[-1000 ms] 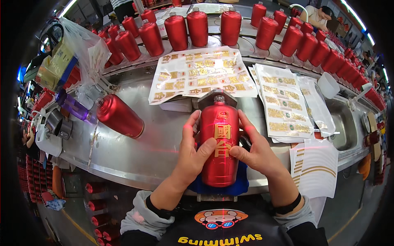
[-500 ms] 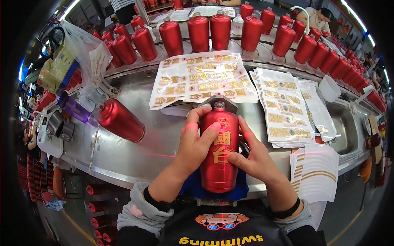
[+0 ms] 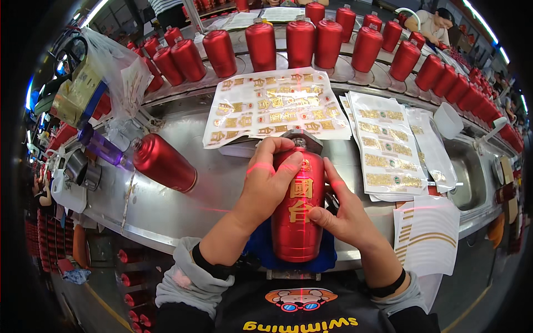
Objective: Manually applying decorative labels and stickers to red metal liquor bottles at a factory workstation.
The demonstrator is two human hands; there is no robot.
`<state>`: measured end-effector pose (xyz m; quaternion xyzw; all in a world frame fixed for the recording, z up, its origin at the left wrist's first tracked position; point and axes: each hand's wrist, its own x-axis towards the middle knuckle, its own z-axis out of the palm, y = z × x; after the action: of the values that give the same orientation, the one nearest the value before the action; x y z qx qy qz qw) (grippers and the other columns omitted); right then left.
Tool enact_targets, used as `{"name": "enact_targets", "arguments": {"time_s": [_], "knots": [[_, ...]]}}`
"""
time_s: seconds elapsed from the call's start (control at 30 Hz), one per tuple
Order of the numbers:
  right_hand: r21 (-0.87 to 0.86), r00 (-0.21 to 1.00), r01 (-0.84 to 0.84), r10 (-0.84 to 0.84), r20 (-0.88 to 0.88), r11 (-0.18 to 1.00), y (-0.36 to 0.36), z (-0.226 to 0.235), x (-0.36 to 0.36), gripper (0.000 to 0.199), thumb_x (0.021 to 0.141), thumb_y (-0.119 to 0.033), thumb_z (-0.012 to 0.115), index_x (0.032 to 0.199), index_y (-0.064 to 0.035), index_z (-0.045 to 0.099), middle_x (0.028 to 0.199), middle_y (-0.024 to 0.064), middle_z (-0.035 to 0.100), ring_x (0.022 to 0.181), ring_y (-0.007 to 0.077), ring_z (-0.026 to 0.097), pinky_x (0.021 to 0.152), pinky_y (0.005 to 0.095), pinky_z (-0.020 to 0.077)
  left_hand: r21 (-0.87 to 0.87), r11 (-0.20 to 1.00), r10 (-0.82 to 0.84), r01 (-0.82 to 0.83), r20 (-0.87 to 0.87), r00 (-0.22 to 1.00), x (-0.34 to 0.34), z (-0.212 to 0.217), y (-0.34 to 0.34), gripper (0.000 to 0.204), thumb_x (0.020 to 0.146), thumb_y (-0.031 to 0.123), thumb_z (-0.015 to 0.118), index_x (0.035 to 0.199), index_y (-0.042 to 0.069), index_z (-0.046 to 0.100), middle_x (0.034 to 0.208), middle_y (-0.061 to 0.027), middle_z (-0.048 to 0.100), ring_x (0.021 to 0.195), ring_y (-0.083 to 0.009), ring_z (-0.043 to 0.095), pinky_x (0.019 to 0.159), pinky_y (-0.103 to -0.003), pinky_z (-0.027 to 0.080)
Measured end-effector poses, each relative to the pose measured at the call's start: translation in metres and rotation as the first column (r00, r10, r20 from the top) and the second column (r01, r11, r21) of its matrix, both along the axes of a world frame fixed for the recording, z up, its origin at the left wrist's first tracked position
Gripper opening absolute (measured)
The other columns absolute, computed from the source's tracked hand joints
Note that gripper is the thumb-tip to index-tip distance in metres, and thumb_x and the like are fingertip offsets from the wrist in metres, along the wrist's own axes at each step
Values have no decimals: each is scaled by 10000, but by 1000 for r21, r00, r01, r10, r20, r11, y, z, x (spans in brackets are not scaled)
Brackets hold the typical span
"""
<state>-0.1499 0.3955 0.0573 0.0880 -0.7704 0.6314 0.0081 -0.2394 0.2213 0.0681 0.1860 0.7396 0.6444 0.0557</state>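
Note:
A red metallic bottle (image 3: 297,244) lies on a blue cloth (image 3: 256,252) at the near edge, its clear neck pointing away from me. Gold characters run down its front. My left hand (image 3: 265,186) grips its upper left side, the thumb pressed on the face near the small upper emblem and the fingers up by the neck. Along the right side rests my right hand (image 3: 347,216), fingers on the flank and thumb on the lowest character. A thin red light line crosses the bottle and my left hand.
Sheets of gold stickers (image 3: 272,105) lie beyond the bottle, with further label sheets (image 3: 386,144) at the right beside a sink (image 3: 468,177). Another red bottle (image 3: 164,162) lies at the left near a purple cup (image 3: 100,145). Several red bottles (image 3: 261,47) stand on the conveyor (image 3: 355,80).
My left hand has moved up toward the neck, its thumb now higher on the bottle. My right hand stays nearly still. The bottles on the conveyor have shifted left.

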Motion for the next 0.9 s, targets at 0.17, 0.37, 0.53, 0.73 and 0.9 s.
{"name": "enact_targets", "arguments": {"time_s": [0.17, 0.37, 0.53, 0.73, 0.9], "knots": [[2, 1000, -6, 6, 0, 1000, 1, 0, 0, 1040, 818, -452, 733, 1475, 89, 137, 1463, 280, 342, 1355, 325, 379, 1101, 389, 326, 21, 1000, -5, 5, -24, 1000, -2, 1, 2, 267, 948, 194, 578, 1141, 20, 518, 1058, -48, 560, 961, -93, 521, 864, -241, 436], [15, 1000, -10, 10, 6, 1000, 1, 1, 1, 1034, 825, -456, 724, 1475, 90, 135, 1469, 281, 332, 1360, 324, 371, 1099, 390, 325, 67, 998, -21, 18, 40, 999, -2, 4, 2, 243, 958, 195, 565, 1129, 28, 521, 1045, -36, 561, 943, -87, 522, 845, -229, 436], [-9, 998, -32, 33, 56, 999, 2, 4, 1, 1024, 837, -453, 713, 1475, 94, 129, 1479, 284, 313, 1378, 322, 341, 1109, 393, 307, 66, 997, -36, 32, 52, 998, -5, 4, 1, 239, 965, 201, 560, 1130, 33, 520, 1033, -32, 561, 947, -81, 520, 846, -227, 434], [-10, 998, -32, 33, 54, 999, 2, 5, 1, 1011, 844, -445, 707, 1477, 89, 128, 1480, 281, 314, 1376, 320, 345, 1108, 392, 306, 165, 985, -70, 45, 150, 986, -7, 3, -1, 239, 966, 199, 558, 1135, 35, 518, 1025, -29, 558, 952, -84, 524, 855, -231, 435], [-34, 999, -31, 32, 35, 999, 2, 3, 1, 999, 848, -425, 709, 1477, 92, 128, 1477, 282, 317, 1374, 320, 347, 1108, 389, 306, 102, 992, -82, 74, 72, 994, -6, 2, -1, 271, 945, 196, 588, 1150, 36, 514, 1039, -44, 559, 961, -94, 525, 871, -244, 438]]}}
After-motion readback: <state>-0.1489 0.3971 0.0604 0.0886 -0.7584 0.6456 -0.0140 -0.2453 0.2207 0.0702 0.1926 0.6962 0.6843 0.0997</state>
